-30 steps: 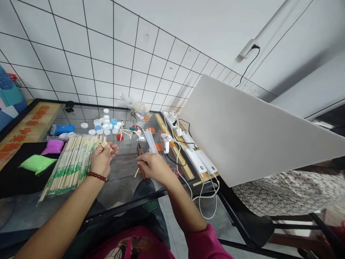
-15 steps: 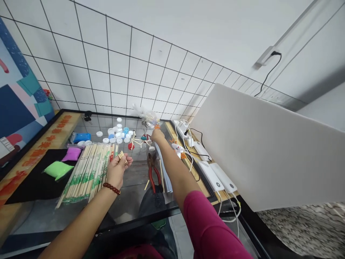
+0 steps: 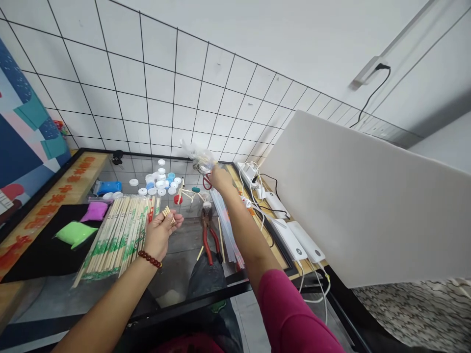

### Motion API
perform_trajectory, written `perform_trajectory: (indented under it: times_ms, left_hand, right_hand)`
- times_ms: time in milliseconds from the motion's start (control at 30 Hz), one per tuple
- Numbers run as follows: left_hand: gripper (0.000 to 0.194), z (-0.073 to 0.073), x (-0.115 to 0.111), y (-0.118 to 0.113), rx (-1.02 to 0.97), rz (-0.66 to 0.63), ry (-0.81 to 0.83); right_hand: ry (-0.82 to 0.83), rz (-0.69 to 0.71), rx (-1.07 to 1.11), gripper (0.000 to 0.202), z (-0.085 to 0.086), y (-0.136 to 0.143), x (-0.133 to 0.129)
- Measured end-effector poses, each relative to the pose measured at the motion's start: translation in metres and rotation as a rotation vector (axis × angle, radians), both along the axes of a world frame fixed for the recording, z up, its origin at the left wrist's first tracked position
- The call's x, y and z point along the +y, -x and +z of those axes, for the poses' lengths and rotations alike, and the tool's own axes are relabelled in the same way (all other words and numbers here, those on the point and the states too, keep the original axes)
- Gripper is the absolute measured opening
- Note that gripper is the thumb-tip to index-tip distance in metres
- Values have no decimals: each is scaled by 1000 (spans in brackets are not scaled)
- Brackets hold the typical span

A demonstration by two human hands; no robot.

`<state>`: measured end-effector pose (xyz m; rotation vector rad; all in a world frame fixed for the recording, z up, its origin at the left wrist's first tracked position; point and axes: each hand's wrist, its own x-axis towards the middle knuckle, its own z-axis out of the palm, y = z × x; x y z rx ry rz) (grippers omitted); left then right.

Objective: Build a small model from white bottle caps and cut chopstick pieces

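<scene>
In the head view, the left hand (image 3: 160, 233) has its fingers pinched on a little bunch of short, pale wooden sticks (image 3: 168, 214), up over the see-through glass table (image 3: 174, 262); they look light, stiff and easy to spill, so the middle seems best to hold; the right hand (image 3: 222, 180) is by a crinkly, clear plastic bag (image 3: 197, 155), which looks soft and slippery; I cannot tell if its fingers are closed.
</scene>
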<state>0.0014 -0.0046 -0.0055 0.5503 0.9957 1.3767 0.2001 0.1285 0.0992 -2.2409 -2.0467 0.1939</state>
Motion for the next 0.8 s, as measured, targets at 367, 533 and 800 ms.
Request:
perform_trajectory:
  times_ms: [367, 533, 800]
  left_hand:
    - [6, 21, 2, 14, -352, -188, 30]
    - [15, 24, 9, 24, -257, -127, -66]
    - [32, 27, -1, 23, -62, -271, -216]
  right_hand:
    - [-367, 512, 629, 18, -48, 49, -132]
    - [-57, 381, 1351, 43, -88, 68, -126]
    - [713, 387, 1690, 52, -75, 42, -115]
